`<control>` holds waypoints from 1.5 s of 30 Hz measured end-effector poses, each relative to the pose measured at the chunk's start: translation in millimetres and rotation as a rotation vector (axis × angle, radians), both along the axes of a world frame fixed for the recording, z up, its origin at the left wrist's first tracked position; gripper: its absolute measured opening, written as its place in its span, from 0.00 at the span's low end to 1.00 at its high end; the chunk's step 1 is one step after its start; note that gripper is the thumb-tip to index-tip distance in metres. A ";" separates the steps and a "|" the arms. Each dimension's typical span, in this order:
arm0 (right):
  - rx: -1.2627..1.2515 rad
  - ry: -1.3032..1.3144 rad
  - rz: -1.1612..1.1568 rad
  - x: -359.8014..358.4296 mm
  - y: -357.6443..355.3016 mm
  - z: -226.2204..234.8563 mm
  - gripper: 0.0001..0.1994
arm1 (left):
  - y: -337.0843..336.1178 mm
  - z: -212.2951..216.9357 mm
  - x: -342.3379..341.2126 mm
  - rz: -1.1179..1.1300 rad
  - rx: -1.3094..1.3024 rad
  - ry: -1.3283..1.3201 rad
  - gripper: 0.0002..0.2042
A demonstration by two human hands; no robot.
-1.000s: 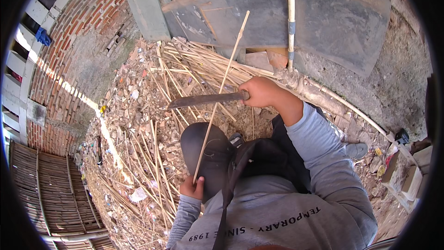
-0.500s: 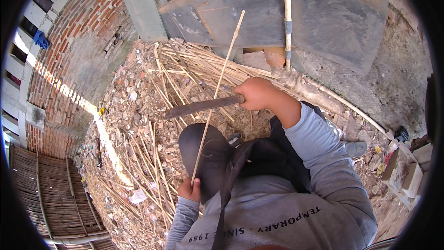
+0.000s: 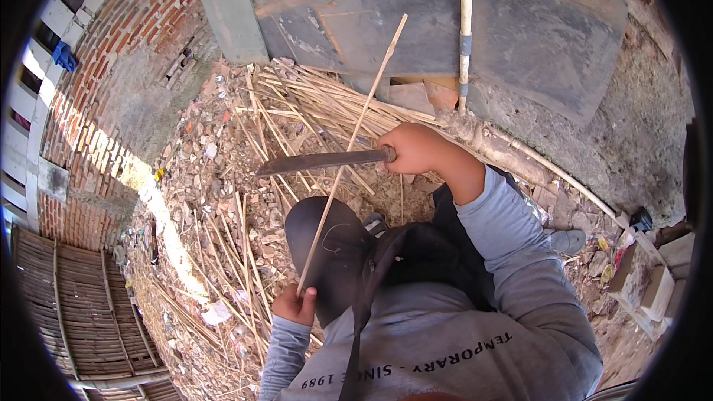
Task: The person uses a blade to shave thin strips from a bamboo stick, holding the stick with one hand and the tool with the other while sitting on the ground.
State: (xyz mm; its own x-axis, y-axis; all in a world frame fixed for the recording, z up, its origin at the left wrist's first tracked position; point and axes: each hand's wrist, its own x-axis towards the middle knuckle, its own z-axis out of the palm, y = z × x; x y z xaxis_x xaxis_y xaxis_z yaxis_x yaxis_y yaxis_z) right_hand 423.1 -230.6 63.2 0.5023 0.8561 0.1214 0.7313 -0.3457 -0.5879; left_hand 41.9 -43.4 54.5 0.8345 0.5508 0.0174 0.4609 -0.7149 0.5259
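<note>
Bamboo strip (image 3: pixel 328 212), long, pale and in one piece, slants across the middle of the frame, its lower end in my left hand (image 3: pixel 295 304) at lower centre and its free tip at upper centre, against the grey panels (image 3: pixel 371 18). My left fingers are closed around it, thumb pressed along its side, with the lower length passing over my dark-clad knee (image 3: pixel 303 226). My right hand (image 3: pixel 412 147), just right of centre, is wrapped firmly around the handle of a long knife (image 3: pixel 312 162), its dark blade lying across the strip and pointing to the left of the frame; whether steel and strip actually touch, I cannot tell.

Work on this piece looks to be under way rather than finished: the strip runs unbroken past the blade, a knot showing near its upper end, and no fresh shaving curls at the crossing. Beyond it, a heap of strips (image 3: pixel 334 96) lies at upper centre, below the panels, while more loose strips (image 3: pixel 249 267) are strewn left of my knee over the rubble (image 3: pixel 189 171). Which of these have met the knife and which have not, I cannot say; by their number, plenty may be left to do.
</note>
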 end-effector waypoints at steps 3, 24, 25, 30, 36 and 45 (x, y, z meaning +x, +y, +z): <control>0.016 0.079 -0.151 16.5 -6.7 -1.8 0.14 | 5.1 2.9 -3.1 0.008 0.020 -0.009 0.19; 0.025 -0.090 0.001 -12.2 2.4 6.7 0.11 | 2.1 5.7 4.6 -0.066 0.090 0.040 0.16; 0.041 -0.059 -0.029 -7.8 1.4 3.6 0.12 | 5.1 6.0 3.5 -0.069 0.101 0.041 0.16; -0.011 0.052 -0.223 26.0 -12.2 -2.0 0.15 | 14.9 4.0 -5.2 -0.014 0.073 0.055 0.16; 0.013 -0.029 -0.057 -2.3 0.5 2.1 0.14 | 7.8 2.2 -1.2 -0.029 0.078 -0.006 0.16; 0.088 0.046 -0.225 27.4 -15.0 -5.1 0.13 | 17.5 2.5 -13.9 -0.008 0.130 0.065 0.16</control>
State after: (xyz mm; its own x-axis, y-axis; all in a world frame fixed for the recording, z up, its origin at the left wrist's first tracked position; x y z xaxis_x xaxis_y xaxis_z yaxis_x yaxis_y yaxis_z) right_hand 450.6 -245.6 58.1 0.6859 0.7092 0.1631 0.6136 -0.4431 -0.6535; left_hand 28.0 -25.9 57.0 0.8404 0.5410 0.0338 0.4853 -0.7787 0.3976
